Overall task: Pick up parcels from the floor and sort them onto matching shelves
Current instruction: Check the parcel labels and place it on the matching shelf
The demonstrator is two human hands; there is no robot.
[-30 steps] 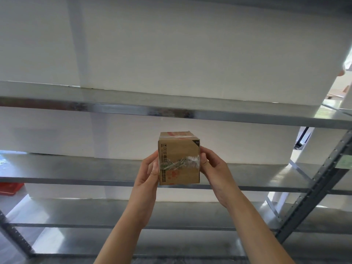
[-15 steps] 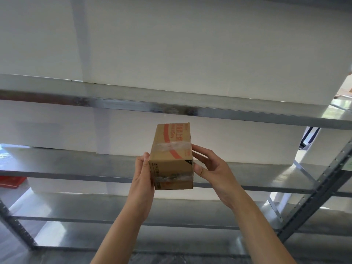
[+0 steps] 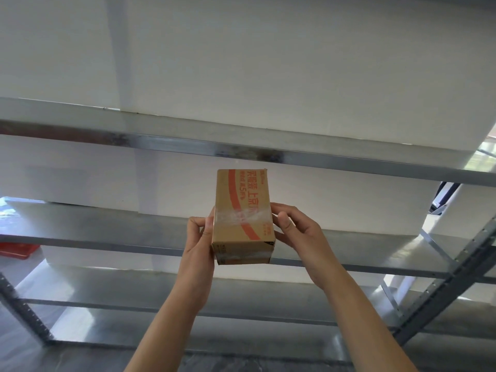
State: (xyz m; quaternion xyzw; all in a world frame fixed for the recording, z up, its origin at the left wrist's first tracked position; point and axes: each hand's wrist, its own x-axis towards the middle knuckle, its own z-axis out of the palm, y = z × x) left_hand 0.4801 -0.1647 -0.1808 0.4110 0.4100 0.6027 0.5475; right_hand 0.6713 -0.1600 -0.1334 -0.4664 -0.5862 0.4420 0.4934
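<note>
A small brown cardboard parcel (image 3: 243,210) with orange print and clear tape is held up in front of a metal shelving unit (image 3: 188,146). My left hand (image 3: 200,242) grips its left side with curled fingers and thumb. My right hand (image 3: 296,234) grips its right side, thumb on the near edge. The parcel's long top face is tilted toward me, its far end pointing at the gap below the upper shelf. It sits above the front edge of the middle shelf (image 3: 107,234) without touching it.
Bare galvanised shelves run across the view at several heights, with a white wall behind. A perforated upright post (image 3: 453,275) stands at the right and another (image 3: 24,310) at the lower left. A red crate (image 3: 18,249) shows at the far left.
Both hands have tipped the parcel so its long printed face now turns toward me, and they have lifted it slightly toward the upper shelf.
</note>
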